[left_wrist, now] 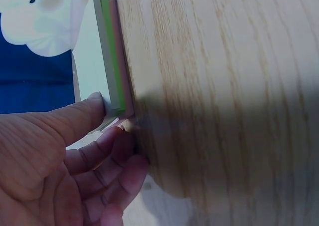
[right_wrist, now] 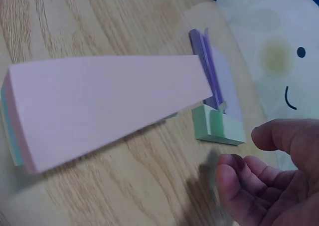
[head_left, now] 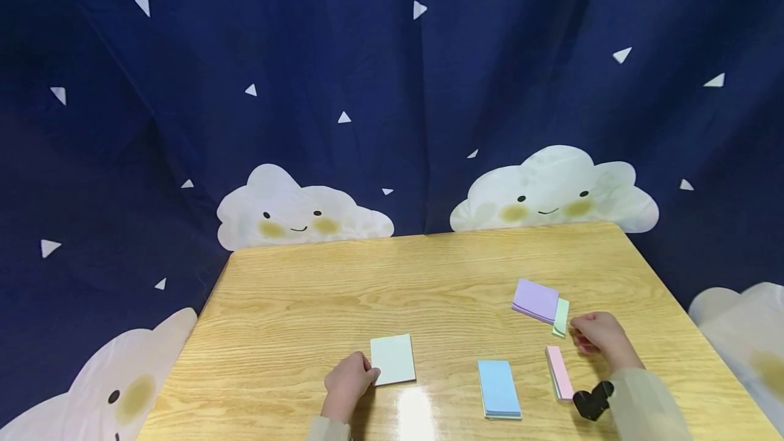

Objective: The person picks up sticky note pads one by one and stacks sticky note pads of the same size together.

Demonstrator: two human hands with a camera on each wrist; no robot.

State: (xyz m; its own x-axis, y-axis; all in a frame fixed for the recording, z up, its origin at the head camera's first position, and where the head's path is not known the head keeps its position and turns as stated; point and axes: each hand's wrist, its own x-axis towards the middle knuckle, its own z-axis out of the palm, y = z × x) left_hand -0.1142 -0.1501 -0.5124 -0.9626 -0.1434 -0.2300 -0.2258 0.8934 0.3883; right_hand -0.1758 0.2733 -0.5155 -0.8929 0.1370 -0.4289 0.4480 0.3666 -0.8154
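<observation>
My left hand (head_left: 352, 381) pinches the near left corner of a square stack of sticky notes (head_left: 393, 358). In the left wrist view its thumb lies on the pale top pad (left_wrist: 92, 61), with green and pink pads layered beneath and the fingers at the lower edge. My right hand (head_left: 603, 337) is over the right side of the table, holding nothing. Its fingers are loosely curled and its thumb is apart from them in the right wrist view. Just left of it lies a narrow light green sticky-note pad (right_wrist: 217, 125), against a purple pad (head_left: 535, 299).
A long narrow pink pad (head_left: 559, 373), with other colours under it, lies near the right forearm. A blue rectangular stack (head_left: 499, 388) sits at the front middle. The wooden table (head_left: 343, 291) ends at a dark blue curtain (head_left: 367, 53) with printed clouds.
</observation>
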